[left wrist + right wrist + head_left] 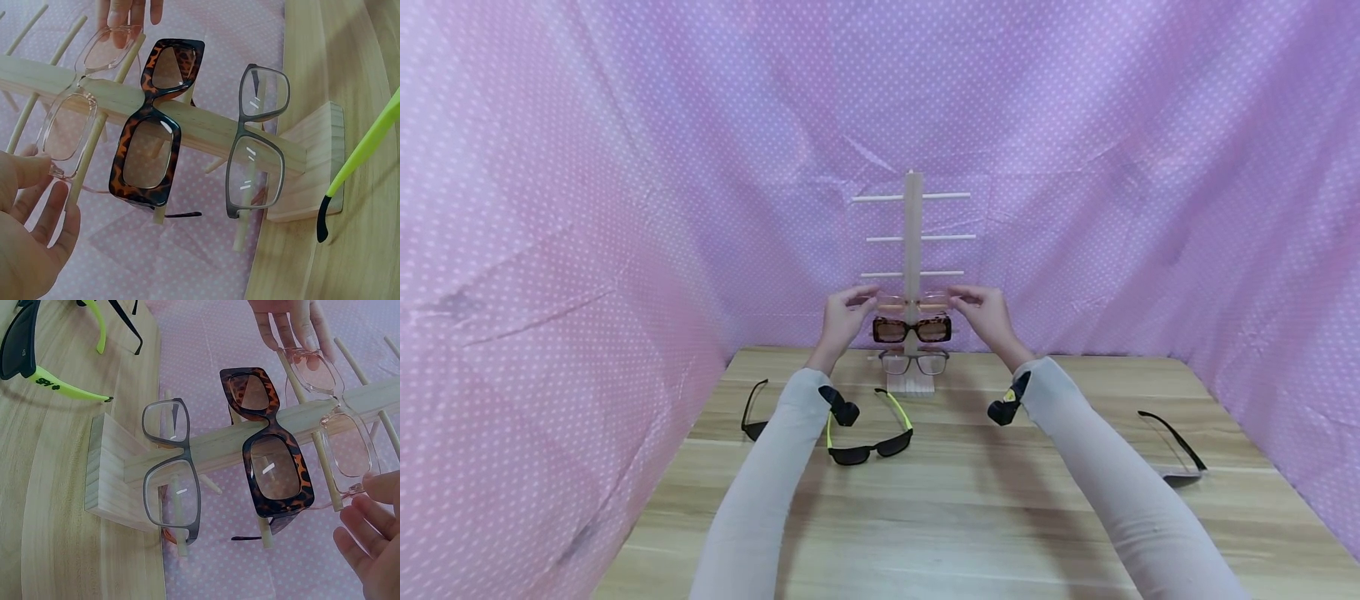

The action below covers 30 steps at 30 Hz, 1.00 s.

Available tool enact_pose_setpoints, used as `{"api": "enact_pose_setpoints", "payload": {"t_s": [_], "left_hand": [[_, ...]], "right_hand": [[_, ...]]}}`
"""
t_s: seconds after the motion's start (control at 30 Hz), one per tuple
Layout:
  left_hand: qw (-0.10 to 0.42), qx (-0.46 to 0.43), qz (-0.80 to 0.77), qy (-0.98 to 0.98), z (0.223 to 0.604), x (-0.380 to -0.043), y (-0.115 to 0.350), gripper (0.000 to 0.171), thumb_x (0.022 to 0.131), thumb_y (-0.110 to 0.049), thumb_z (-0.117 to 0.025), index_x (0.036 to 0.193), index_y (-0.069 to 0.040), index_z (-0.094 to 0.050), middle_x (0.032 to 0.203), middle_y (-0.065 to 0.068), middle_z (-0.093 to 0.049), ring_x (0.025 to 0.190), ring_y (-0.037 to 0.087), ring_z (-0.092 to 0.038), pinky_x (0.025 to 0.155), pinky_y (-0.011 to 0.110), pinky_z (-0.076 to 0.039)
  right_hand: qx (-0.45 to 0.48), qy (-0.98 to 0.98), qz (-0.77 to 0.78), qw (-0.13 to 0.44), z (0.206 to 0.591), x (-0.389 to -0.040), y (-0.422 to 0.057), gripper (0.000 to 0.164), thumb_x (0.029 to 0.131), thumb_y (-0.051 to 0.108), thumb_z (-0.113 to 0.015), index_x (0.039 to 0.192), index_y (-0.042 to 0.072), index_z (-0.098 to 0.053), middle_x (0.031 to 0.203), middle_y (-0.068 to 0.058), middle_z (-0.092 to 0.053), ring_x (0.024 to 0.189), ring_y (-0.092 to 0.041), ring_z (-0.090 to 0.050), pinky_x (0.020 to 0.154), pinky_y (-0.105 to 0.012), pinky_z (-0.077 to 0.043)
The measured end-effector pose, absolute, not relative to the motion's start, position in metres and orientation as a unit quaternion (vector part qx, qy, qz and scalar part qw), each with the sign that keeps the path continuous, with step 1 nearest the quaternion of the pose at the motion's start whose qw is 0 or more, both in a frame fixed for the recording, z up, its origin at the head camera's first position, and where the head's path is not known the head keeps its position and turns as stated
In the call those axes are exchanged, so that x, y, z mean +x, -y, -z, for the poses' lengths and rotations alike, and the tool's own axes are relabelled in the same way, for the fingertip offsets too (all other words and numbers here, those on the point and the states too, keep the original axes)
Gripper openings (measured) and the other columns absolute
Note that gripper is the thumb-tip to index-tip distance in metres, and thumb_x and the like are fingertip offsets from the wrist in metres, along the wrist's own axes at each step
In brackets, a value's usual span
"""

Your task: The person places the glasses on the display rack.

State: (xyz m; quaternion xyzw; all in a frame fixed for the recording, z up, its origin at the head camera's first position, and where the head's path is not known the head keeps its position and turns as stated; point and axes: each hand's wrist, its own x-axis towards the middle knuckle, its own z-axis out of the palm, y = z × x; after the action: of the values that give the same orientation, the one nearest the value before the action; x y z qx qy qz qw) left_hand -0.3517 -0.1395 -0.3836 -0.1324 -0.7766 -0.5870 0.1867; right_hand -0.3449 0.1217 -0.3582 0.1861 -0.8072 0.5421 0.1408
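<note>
My left hand [844, 323] and right hand [988, 318] are at opposite ends of a pair of clear pink eyeglasses [70, 128] on the wooden display stand [913, 217]. Each pinches an outer corner of the frame, thumb at the front and fingers behind. The glasses lie along one of the stand's pegs, lenses facing me. Just below them, tortoiseshell sunglasses [912, 330] hang on their own peg. Grey-framed eyeglasses [172, 467] occupy the lowest peg, above the stand's base [911, 382].
Sunglasses with yellow-green temples [871, 451] lie on the wooden table [955, 517] in front of the stand. Dark sunglasses [756, 428] sit at the left, partly behind my sleeve, and another pair [1183, 478] at the right. Bare pegs [947, 237] stick out higher up. Pink dotted cloth [1075, 108] hangs behind.
</note>
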Motion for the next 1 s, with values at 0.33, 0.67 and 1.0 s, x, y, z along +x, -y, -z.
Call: {"api": "enact_pose_setpoints", "payload": {"t_s": [0.33,0.67,1.0], "left_hand": [[0.199,-0.134,0.580,0.779,0.387,-0.352,0.139,0.028,0.097,-0.002,-0.067,0.124,0.001,-0.070,0.126,0.021,-0.070,0.110,0.035,-0.067,0.086,0.026,-0.054],[0.209,-0.140,0.587,0.769,0.390,-0.353,0.138,0.029,0.095,-0.002,-0.069,0.124,0.001,-0.071,0.124,0.019,-0.072,0.112,0.034,-0.067,0.081,0.016,-0.054],[0.212,-0.137,0.614,0.748,0.394,-0.342,0.148,0.031,0.094,-0.002,-0.071,0.125,-0.001,-0.070,0.130,0.018,-0.069,0.117,0.037,-0.065,0.102,0.047,-0.056]], "right_hand": [[0.186,0.806,-0.548,0.120,0.373,-0.360,-0.129,0.033,0.097,0.002,-0.068,0.128,-0.009,-0.065,0.126,-0.027,-0.067,0.114,-0.042,-0.068,0.088,-0.010,-0.053],[0.197,0.797,-0.558,0.122,0.382,-0.360,-0.136,0.035,0.096,0.004,-0.069,0.130,-0.004,-0.066,0.129,-0.023,-0.067,0.112,-0.038,-0.069,0.084,-0.008,-0.053],[0.201,0.783,-0.580,0.099,0.362,-0.330,-0.135,0.038,0.096,-0.003,-0.066,0.132,-0.013,-0.059,0.132,-0.032,-0.062,0.121,-0.048,-0.061,0.087,-0.008,-0.052]]}}
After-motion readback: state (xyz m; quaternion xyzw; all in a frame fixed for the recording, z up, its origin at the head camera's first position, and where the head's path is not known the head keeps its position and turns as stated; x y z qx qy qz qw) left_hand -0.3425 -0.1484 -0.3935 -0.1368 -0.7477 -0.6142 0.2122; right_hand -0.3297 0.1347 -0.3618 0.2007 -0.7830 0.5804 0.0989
